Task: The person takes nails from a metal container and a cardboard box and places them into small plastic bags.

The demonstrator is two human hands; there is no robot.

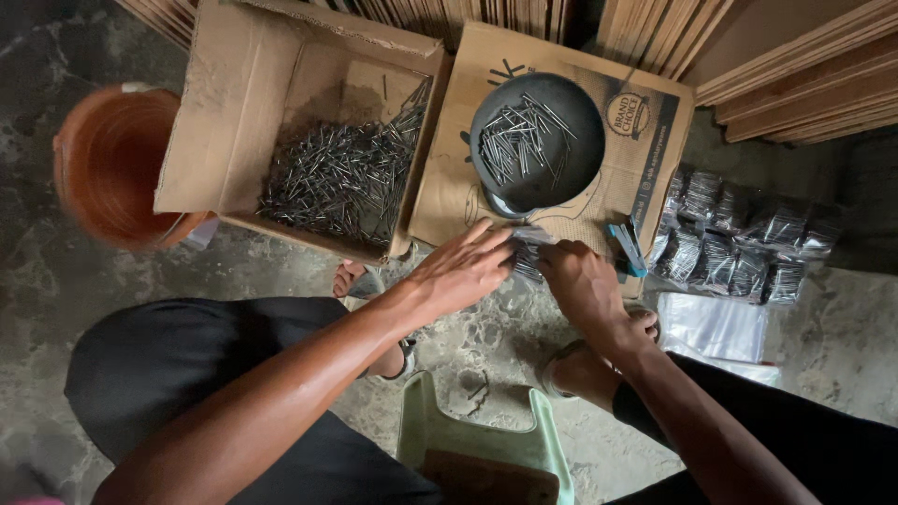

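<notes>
My left hand [458, 268] and my right hand [578, 281] meet over a small clear plastic bag of nails [528, 257], both gripping it at the edge of a flattened cardboard sheet [468, 178]. Just beyond, a dark round pan [580, 159] on that sheet holds a loose heap of nails [522, 138]. An open cardboard box [234, 112] to the left is filled with many more nails [337, 178].
A pile of filled nail bags [739, 243] lies at right, with empty clear bags [716, 327] in front. An orange bucket [117, 164] stands far left. A small blue item [625, 245] rests on the sheet. A green stool [477, 444] sits between my knees. Wooden boards [795, 65] are stacked behind.
</notes>
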